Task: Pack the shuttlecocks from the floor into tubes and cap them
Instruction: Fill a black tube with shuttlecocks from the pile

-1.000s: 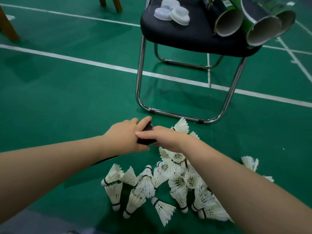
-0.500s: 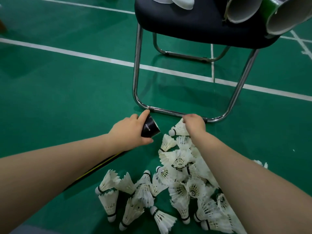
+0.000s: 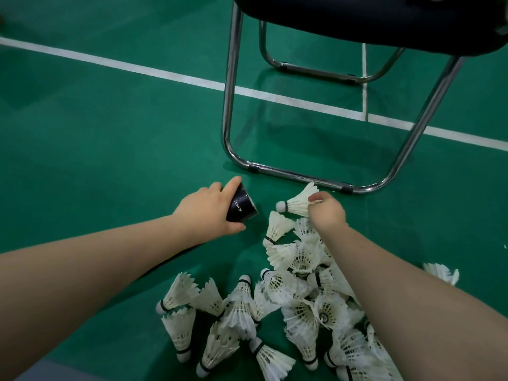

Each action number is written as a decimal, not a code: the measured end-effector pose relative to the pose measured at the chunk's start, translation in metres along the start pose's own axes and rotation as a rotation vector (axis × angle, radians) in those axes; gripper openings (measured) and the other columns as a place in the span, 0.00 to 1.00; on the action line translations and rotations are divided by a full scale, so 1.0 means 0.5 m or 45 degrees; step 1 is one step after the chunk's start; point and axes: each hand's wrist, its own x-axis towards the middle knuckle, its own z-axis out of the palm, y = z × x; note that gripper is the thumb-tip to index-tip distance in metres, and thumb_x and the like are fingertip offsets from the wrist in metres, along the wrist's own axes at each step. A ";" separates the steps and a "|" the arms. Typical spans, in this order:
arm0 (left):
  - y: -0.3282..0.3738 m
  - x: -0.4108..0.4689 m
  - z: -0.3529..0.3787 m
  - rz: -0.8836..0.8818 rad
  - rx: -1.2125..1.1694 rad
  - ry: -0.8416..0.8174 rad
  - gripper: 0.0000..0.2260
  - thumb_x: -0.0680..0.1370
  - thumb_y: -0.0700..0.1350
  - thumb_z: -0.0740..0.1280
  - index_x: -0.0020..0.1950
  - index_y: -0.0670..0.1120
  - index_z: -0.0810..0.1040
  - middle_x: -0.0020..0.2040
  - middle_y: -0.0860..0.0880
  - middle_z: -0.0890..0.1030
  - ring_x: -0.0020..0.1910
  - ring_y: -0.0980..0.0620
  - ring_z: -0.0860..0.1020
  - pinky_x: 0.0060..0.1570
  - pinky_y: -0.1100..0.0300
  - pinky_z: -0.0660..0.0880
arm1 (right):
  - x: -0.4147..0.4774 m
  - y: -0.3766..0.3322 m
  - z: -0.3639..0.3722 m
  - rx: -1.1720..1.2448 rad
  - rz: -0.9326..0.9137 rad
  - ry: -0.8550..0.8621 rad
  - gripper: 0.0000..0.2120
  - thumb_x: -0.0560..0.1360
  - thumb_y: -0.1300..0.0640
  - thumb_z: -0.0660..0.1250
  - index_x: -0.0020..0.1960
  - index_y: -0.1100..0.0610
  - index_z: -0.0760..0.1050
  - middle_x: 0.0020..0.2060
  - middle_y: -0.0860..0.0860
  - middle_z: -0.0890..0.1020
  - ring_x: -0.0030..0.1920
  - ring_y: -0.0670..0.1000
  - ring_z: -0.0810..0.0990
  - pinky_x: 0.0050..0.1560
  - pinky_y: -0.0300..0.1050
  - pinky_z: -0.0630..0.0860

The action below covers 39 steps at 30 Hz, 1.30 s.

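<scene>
My left hand [image 3: 209, 213] grips a black tube [image 3: 241, 209] near its open end, which points right toward the pile; most of the tube is hidden under my forearm. My right hand [image 3: 327, 214] pinches the feather skirt of one white shuttlecock [image 3: 295, 204], cork pointing left toward the tube mouth, a short gap apart. A pile of several white shuttlecocks [image 3: 299, 301] lies on the green floor below and between my arms.
A chair with a chrome tube frame [image 3: 297, 176] and a dark seat [image 3: 371, 20] stands just beyond my hands. White court lines [image 3: 176, 75] cross the green floor. A stray shuttlecock [image 3: 442, 273] lies at the right.
My right hand left the tube mouth, reached to the pile's far edge and picked up a shuttlecock. The camera tilted down, so the tubes and caps on the chair went out of view.
</scene>
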 end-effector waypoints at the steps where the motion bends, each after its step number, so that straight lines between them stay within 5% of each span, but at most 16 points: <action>1: -0.001 -0.001 0.000 -0.001 -0.002 -0.005 0.42 0.71 0.64 0.67 0.75 0.52 0.47 0.61 0.44 0.71 0.57 0.43 0.73 0.51 0.50 0.73 | 0.004 0.003 -0.001 0.049 0.006 0.002 0.15 0.73 0.65 0.55 0.52 0.49 0.72 0.34 0.52 0.76 0.33 0.54 0.72 0.45 0.51 0.69; 4: -0.002 -0.003 -0.003 -0.005 -0.010 0.000 0.42 0.71 0.64 0.66 0.75 0.52 0.47 0.61 0.44 0.71 0.58 0.43 0.73 0.51 0.50 0.73 | 0.004 0.004 -0.009 0.117 -0.042 0.001 0.12 0.75 0.63 0.59 0.56 0.53 0.70 0.37 0.51 0.75 0.31 0.51 0.72 0.38 0.46 0.70; 8: 0.003 -0.011 -0.010 -0.005 -0.006 0.009 0.42 0.71 0.64 0.66 0.75 0.52 0.47 0.62 0.44 0.71 0.58 0.43 0.73 0.52 0.50 0.74 | -0.013 -0.004 -0.011 -0.114 -0.143 -0.101 0.16 0.74 0.56 0.62 0.61 0.49 0.67 0.56 0.53 0.73 0.50 0.58 0.78 0.50 0.53 0.77; 12: 0.014 -0.021 -0.017 0.001 0.001 0.008 0.42 0.71 0.64 0.66 0.75 0.52 0.47 0.61 0.44 0.71 0.58 0.43 0.73 0.53 0.49 0.74 | -0.026 0.000 0.000 -0.300 -0.245 -0.291 0.18 0.73 0.63 0.55 0.51 0.41 0.71 0.56 0.54 0.77 0.44 0.54 0.73 0.42 0.47 0.72; 15: 0.012 -0.032 -0.022 0.013 -0.009 0.014 0.42 0.71 0.64 0.66 0.75 0.52 0.46 0.61 0.44 0.71 0.57 0.43 0.73 0.52 0.50 0.73 | -0.035 -0.005 0.016 -0.450 -0.300 -0.375 0.22 0.73 0.64 0.53 0.54 0.41 0.76 0.64 0.52 0.74 0.54 0.54 0.73 0.58 0.51 0.71; 19: -0.010 -0.045 -0.025 0.003 -0.032 0.007 0.42 0.71 0.64 0.66 0.75 0.52 0.47 0.61 0.45 0.71 0.57 0.43 0.73 0.52 0.51 0.73 | -0.034 -0.026 0.045 -0.606 -0.356 -0.411 0.26 0.74 0.65 0.52 0.65 0.44 0.72 0.69 0.52 0.69 0.69 0.56 0.64 0.71 0.59 0.56; 21: -0.023 -0.049 -0.025 -0.011 -0.035 0.005 0.42 0.71 0.64 0.66 0.75 0.52 0.47 0.61 0.45 0.71 0.57 0.43 0.73 0.52 0.51 0.73 | -0.029 -0.032 0.049 -0.529 -0.334 -0.356 0.25 0.75 0.65 0.52 0.66 0.48 0.71 0.66 0.53 0.73 0.64 0.57 0.71 0.68 0.53 0.60; 23: -0.037 -0.050 -0.023 -0.027 -0.035 0.010 0.42 0.71 0.64 0.66 0.75 0.52 0.47 0.61 0.45 0.71 0.57 0.43 0.73 0.52 0.52 0.73 | -0.033 -0.041 0.046 -0.311 -0.353 -0.204 0.21 0.76 0.64 0.53 0.62 0.50 0.75 0.58 0.52 0.80 0.48 0.55 0.79 0.52 0.46 0.73; 26: -0.055 -0.051 -0.020 -0.057 -0.027 0.024 0.42 0.71 0.64 0.66 0.75 0.52 0.47 0.61 0.45 0.71 0.57 0.43 0.73 0.50 0.52 0.72 | -0.055 -0.071 0.030 0.074 -0.425 0.005 0.13 0.77 0.60 0.58 0.56 0.51 0.79 0.47 0.48 0.81 0.30 0.47 0.72 0.29 0.39 0.68; 32: -0.065 -0.044 -0.020 -0.116 0.000 0.030 0.41 0.70 0.64 0.67 0.75 0.52 0.48 0.59 0.44 0.72 0.55 0.43 0.74 0.47 0.52 0.73 | -0.096 -0.138 0.000 0.455 -0.581 -0.260 0.06 0.76 0.63 0.63 0.49 0.53 0.73 0.46 0.50 0.78 0.42 0.48 0.77 0.40 0.40 0.75; 39: -0.040 -0.057 -0.017 -0.066 -0.003 0.027 0.41 0.70 0.63 0.68 0.74 0.52 0.50 0.58 0.45 0.72 0.54 0.43 0.74 0.48 0.52 0.73 | -0.148 -0.182 -0.013 0.320 -0.632 -0.745 0.06 0.75 0.63 0.65 0.47 0.53 0.72 0.34 0.45 0.77 0.36 0.44 0.74 0.42 0.39 0.69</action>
